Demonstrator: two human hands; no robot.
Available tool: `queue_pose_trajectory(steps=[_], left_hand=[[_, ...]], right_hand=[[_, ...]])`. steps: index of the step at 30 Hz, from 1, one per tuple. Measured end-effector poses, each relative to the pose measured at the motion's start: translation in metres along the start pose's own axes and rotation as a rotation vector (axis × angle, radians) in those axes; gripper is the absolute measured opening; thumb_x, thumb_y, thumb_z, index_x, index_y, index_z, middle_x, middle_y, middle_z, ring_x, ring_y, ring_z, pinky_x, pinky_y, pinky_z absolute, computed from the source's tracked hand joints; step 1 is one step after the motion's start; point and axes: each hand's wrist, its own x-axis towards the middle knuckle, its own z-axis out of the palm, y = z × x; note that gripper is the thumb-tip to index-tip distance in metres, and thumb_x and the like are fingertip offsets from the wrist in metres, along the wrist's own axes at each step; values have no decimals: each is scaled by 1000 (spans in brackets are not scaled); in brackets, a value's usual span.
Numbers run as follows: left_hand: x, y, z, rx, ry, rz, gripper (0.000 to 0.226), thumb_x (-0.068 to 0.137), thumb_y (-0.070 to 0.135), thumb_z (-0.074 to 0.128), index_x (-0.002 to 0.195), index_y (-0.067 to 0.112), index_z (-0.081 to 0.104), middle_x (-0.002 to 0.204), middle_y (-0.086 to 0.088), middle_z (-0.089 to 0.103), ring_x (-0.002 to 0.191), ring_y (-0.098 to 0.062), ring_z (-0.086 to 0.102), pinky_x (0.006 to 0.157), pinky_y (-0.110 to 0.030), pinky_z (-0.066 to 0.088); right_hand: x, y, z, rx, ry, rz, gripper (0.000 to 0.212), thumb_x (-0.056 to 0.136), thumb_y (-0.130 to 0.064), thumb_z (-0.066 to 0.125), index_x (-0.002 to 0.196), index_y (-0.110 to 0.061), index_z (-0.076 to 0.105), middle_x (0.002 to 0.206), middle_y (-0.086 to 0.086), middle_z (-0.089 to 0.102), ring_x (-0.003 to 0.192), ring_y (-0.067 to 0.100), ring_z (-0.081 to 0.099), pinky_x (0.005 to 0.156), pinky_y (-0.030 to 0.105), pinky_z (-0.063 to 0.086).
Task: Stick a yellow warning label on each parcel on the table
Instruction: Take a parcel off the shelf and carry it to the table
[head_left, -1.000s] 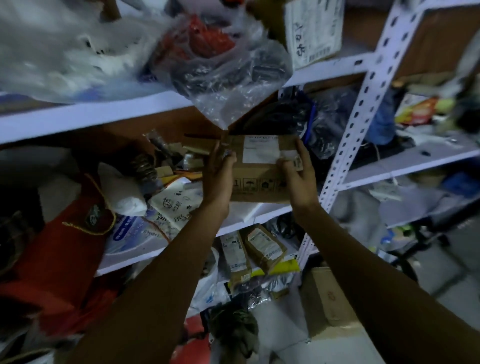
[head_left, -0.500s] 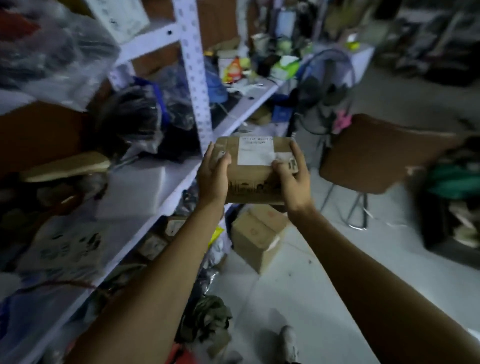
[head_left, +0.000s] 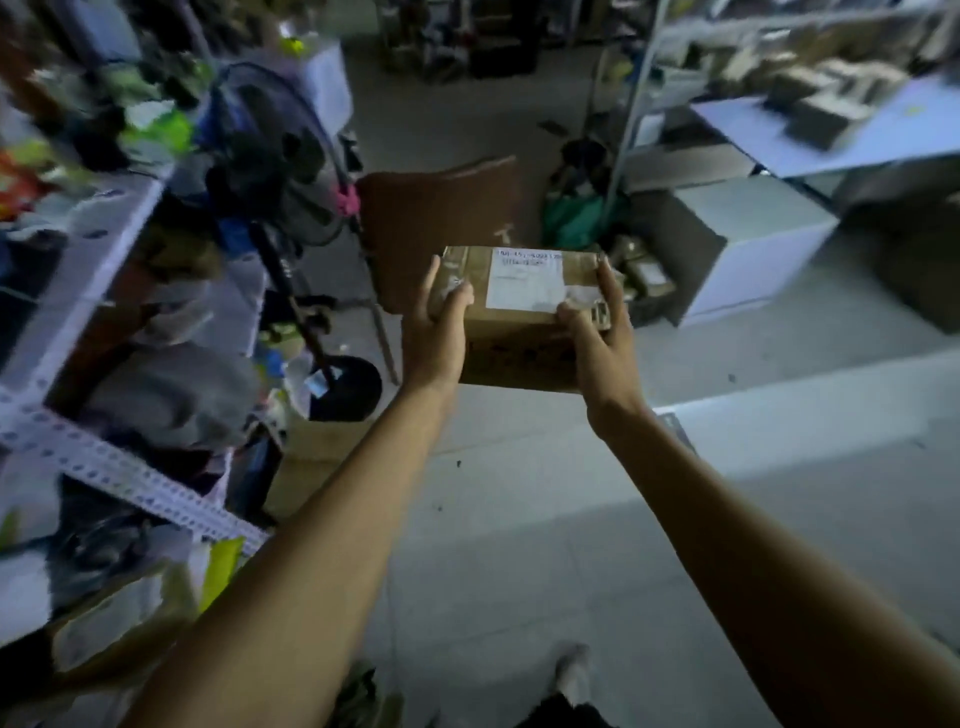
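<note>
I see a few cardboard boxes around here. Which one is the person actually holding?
The brown box with the white shipping label, raised between the left hand and right hand. The other brown parcels lie on the table at upper right, untouched.

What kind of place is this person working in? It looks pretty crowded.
Probably a small stockroom or parcel-sorting room. White perforated metal shelving crammed with bags and goods runs along the left, more brown parcels sit on a white table at the right, and both hands hold a brown cardboard box bearing a white shipping label.

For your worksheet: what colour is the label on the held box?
White label on the brown box, head view.
</note>
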Motion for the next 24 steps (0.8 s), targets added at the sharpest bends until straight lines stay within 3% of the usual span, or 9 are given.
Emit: queue_pose_trajectory(steps=[3, 5, 8, 10, 14, 20, 24], left_hand=[[-4, 1, 65, 5, -145, 7, 58, 88, 44, 59, 144, 45, 44, 138, 8, 55, 120, -11, 57, 97, -27, 52], [-6, -3, 107, -6, -226, 1, 57, 90, 42, 58, 145, 46, 43, 142, 4, 52, 123, -14, 56, 99, -34, 53], [-7, -8, 166, -35, -296, -20, 53, 96, 32, 58, 147, 41, 43, 141, 1, 53, 119, -15, 60, 94, -34, 57], [-11, -11, 205, -46, -344, -29, 54, 98, 28, 57, 148, 39, 42, 140, 2, 54, 116, -13, 61, 92, -32, 57], [-17, -22, 274, -39, -470, -54, 56, 98, 26, 56, 150, 38, 38, 142, 2, 53, 118, -14, 60, 98, -37, 55], [-6, -40, 348, -49, -567, -102, 58, 98, 25, 55, 152, 37, 36, 142, 1, 54, 117, -12, 62, 87, -26, 57], [18, -50, 399, -61, -618, -115, 58, 98, 19, 56, 152, 32, 39, 142, -1, 56, 115, -11, 64, 87, -25, 57]], right_hand=[[16, 5, -59, 16, 104, -25, 69, 92, -36, 59, 153, -45, 28, 142, -2, 46, 120, 18, 57, 95, 35, 53], [25, 7, -96, 28, 174, -43, 67, 94, -31, 59, 153, -41, 30, 138, -5, 46, 117, 12, 56, 94, 32, 53], [40, 14, -147, 55, 249, -26, 68, 86, -39, 63, 147, -51, 36, 141, -4, 50, 120, 20, 59, 98, 48, 54], [49, 21, -180, 59, 307, -20, 69, 82, -42, 64, 144, -54, 37, 144, -1, 51, 122, 23, 59, 99, 50, 54], [62, 35, -242, 20, 417, -34, 68, 90, -31, 60, 151, -43, 34, 135, -11, 51, 118, 7, 58, 95, 27, 53], [93, 49, -300, 56, 489, -21, 65, 96, -16, 60, 153, -33, 34, 130, -9, 51, 100, -8, 60, 73, 10, 52], [124, 61, -328, 28, 546, -4, 70, 89, -30, 60, 153, -39, 32, 131, -15, 52, 116, 5, 58, 94, 26, 55]])
